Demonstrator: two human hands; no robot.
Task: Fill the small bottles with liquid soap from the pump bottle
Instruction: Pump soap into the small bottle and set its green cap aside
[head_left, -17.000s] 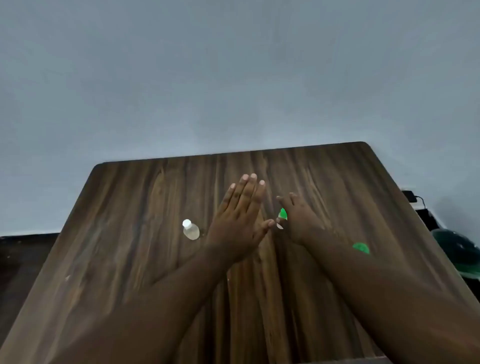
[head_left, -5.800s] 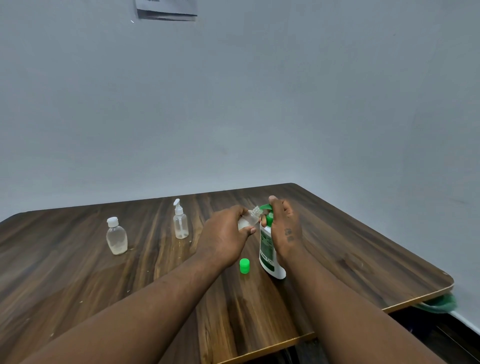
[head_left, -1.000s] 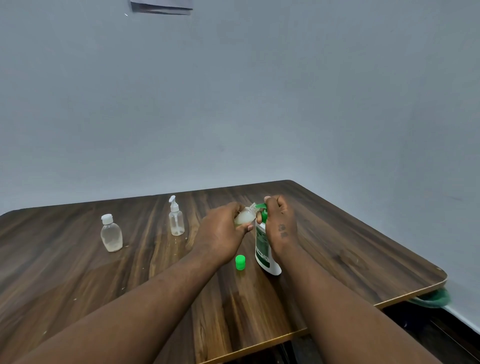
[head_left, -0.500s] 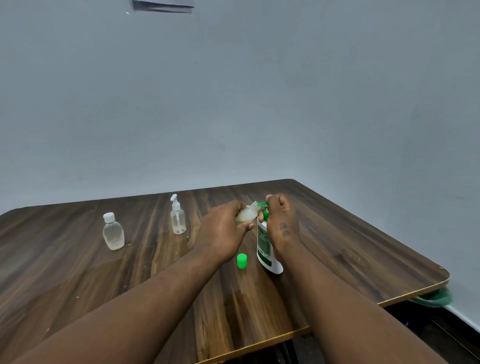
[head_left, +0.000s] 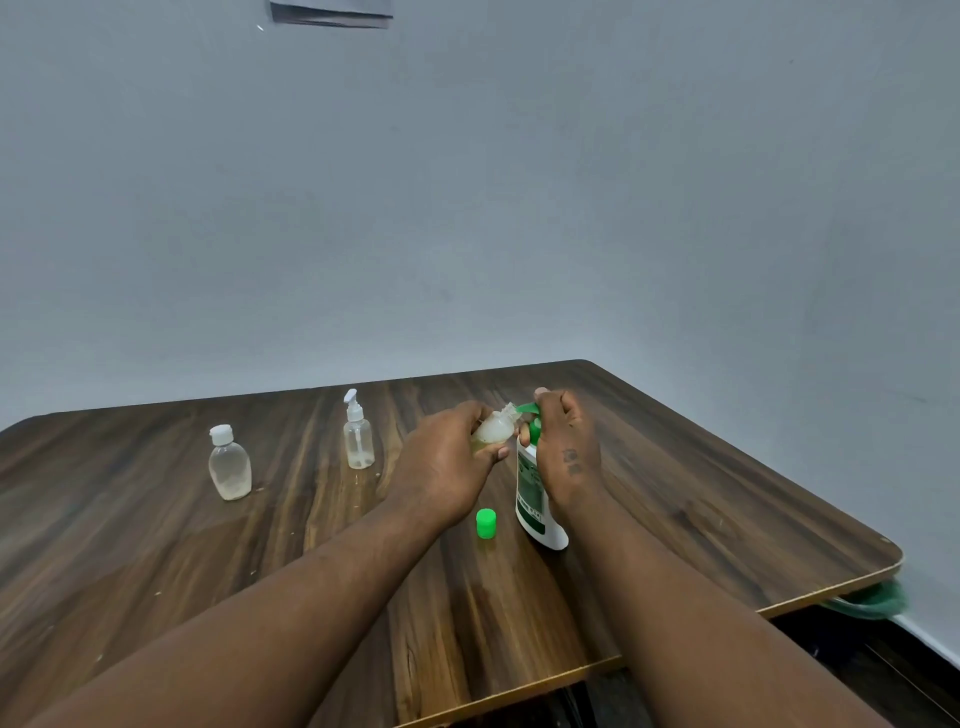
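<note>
The pump bottle (head_left: 531, 501), white with a green label, stands upright on a dark wood-grain table (head_left: 156, 545) with a pale edge band. The right hand (head_left: 567, 453) curls over its green pump head, fingers on top and thumb against the neck. Just left of the pump bottle, the left hand (head_left: 445, 467) grips a small clear bottle (head_left: 493, 429), tilted so that its open mouth meets the spout (a little yellowish liquid shows inside).

A green cap (head_left: 485, 523) stands on the table just left of the pump bottle's base, apart from it. Farther left of the pump bottle stands a small pump-top bottle (head_left: 358, 442), clear with liquid low in it. Well left again stands a small white-capped bottle (head_left: 229, 467), also holding some pale liquid.

Small pale specks dot the table's wood. Behind the pump bottle rises a plain grey-blue wall (head_left: 519, 208), with the lower edge of a sheet of paper (head_left: 332, 14) stuck high up. Right of the pump bottle, beyond the table's corner, something green (head_left: 875, 603) pokes out beneath the edge, above a dark floor (head_left: 909, 675).
</note>
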